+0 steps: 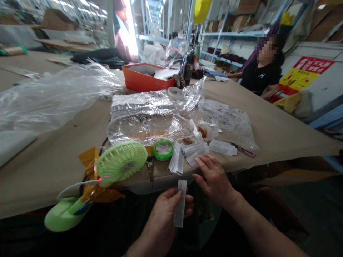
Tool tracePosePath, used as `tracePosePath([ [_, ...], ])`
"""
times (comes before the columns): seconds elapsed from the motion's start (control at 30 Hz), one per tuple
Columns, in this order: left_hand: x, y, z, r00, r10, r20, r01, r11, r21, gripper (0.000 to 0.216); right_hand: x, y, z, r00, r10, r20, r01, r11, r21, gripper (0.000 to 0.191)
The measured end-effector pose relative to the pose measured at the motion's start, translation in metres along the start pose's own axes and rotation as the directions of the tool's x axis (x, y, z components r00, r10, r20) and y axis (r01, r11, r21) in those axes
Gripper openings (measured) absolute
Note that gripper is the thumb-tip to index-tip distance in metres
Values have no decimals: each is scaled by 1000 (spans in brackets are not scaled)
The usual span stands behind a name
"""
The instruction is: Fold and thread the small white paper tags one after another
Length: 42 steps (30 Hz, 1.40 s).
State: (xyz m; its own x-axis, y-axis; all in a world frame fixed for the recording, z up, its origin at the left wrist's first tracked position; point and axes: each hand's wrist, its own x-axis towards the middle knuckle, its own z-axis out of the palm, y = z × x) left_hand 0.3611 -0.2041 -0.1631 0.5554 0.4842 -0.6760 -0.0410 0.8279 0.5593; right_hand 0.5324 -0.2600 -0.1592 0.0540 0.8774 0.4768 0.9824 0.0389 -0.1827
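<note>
Below the table's front edge, my left hand (167,210) pinches a narrow whitish label strip (180,208) between thumb and fingers. My right hand (213,175) is open over the edge, fingers stretched out and thumb apart. Its fingertips are at the near end of a fanned pile of printed labels (195,151); whether they touch it I cannot tell. Left of that pile lies a stack of folded labels (177,159), and to its right another label bundle (223,147). A round green container (163,149) with pale contents sits beside the stacks.
A green fan (122,162) and a small metal tool (150,169) are at the left front edge. Clear plastic bags (150,125) cover the middle. A pen (246,151) lies right, an orange box (147,82) stands behind. Another person (261,76) sits at the far right.
</note>
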Motion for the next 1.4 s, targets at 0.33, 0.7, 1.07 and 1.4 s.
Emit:
tracePosePath([
  [0.33,1,-1,4,998,-38,-45,38,999,8,8,-7,22,8,985,-35,-170,45,998,52,17],
  [0.7,2,-7,14,989,68,131,-34,969,-245,20,-33,-35,-4,948,-289,-137,317,899,303,12],
  [1.07,6,-17,7,993,42,110,-23,986,-163,22,-44,-47,5,951,-309,-5,296,906,303,16],
  [1.4,10,-19,-2,995,-94,-26,93,995,-29,26,-19,48,-24,981,174,-84,-190,950,-248,59],
])
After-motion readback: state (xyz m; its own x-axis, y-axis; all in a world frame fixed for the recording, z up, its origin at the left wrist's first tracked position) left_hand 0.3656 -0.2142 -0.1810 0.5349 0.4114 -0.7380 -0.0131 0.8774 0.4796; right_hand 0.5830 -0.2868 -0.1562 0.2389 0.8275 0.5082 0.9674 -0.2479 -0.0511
